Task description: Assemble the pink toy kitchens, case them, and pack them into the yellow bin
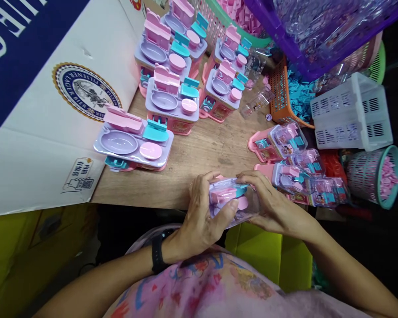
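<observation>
Both hands hold one small toy sink unit [232,196] over the table's front edge, with a clear plastic cover around its top. My left hand [204,214] wraps its left side, the thumb lying across the front. My right hand [268,201] grips the right side and upper edge of the cover. The unit shows a pink back piece, a turquoise part and a pink oval. Left of the hands stands an uncovered toy sink [119,143] with a purple basin. Covered toy units [290,176] stand close to the right hand.
More uncovered toy sinks [172,99] stand in rows on the wooden table [205,154]. A white carton [69,145] borders the left. At the right are an orange basket [280,95], a white basket [338,119], a turquoise-rimmed basket [365,174] and, above, a purple crate [285,48].
</observation>
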`<state>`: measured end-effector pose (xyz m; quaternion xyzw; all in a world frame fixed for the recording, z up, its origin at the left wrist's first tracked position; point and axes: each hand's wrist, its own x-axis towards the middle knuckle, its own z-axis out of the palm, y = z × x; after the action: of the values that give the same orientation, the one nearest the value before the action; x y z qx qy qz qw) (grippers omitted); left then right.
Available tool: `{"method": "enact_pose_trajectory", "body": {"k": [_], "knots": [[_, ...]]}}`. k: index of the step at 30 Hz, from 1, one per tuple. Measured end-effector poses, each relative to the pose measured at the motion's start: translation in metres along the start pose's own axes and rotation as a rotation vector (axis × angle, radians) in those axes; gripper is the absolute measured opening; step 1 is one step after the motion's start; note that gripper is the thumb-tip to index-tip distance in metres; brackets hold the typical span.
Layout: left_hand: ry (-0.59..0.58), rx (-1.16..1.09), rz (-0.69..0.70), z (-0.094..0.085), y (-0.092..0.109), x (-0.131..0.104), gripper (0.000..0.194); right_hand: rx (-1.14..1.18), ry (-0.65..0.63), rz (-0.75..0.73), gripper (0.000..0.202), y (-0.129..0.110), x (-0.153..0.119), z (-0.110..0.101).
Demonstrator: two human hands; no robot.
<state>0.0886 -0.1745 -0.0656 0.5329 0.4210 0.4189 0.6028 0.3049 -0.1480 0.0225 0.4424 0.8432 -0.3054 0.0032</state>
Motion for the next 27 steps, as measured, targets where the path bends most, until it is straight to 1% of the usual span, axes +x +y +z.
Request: {"method": "enact_pose_trajectory", "body": {"k": [2, 7, 13, 16, 18, 21, 23, 25, 27], "knots": [[0.013, -0.021, -0.015, 0.001, 0.000, -0.002, 0.051, 0.003, -0.015, -0.014, 0.062, 0.001, 0.002, -0.001], [0.037, -0.008, -0.018, 0.002, 0.001, -0.003, 0.053, -0.028, -0.027, -0.062, 0.062, 0.005, 0.006, -0.007], [0.065, -0.030, -0.026, 0.003, -0.001, 0.000, 0.055, -0.149, -0.058, -0.031, 0.065, -0.003, 0.005, -0.016], [0.077, -0.042, -0.011, 0.004, -0.003, 0.000, 0.053, -0.125, -0.056, -0.017, 0.066, -0.003, 0.006, -0.015], [0.095, -0.044, -0.019, 0.006, -0.003, 0.000, 0.050, -0.062, -0.057, -0.011, 0.067, 0.000, 0.006, -0.012], [0.121, -0.069, -0.074, 0.009, -0.002, -0.001, 0.044, 0.072, -0.070, 0.005, 0.065, 0.007, 0.006, -0.011], [0.142, -0.103, -0.100, 0.012, -0.002, -0.001, 0.042, 0.220, -0.099, 0.064, 0.072, 0.011, 0.006, -0.010], [0.165, -0.128, -0.105, 0.014, -0.002, -0.001, 0.042, 0.466, -0.104, 0.206, 0.083, 0.012, 0.010, -0.008], [0.173, -0.132, -0.104, 0.015, -0.002, -0.002, 0.042, 0.767, -0.039, 0.447, 0.087, 0.009, 0.019, -0.002]]}}
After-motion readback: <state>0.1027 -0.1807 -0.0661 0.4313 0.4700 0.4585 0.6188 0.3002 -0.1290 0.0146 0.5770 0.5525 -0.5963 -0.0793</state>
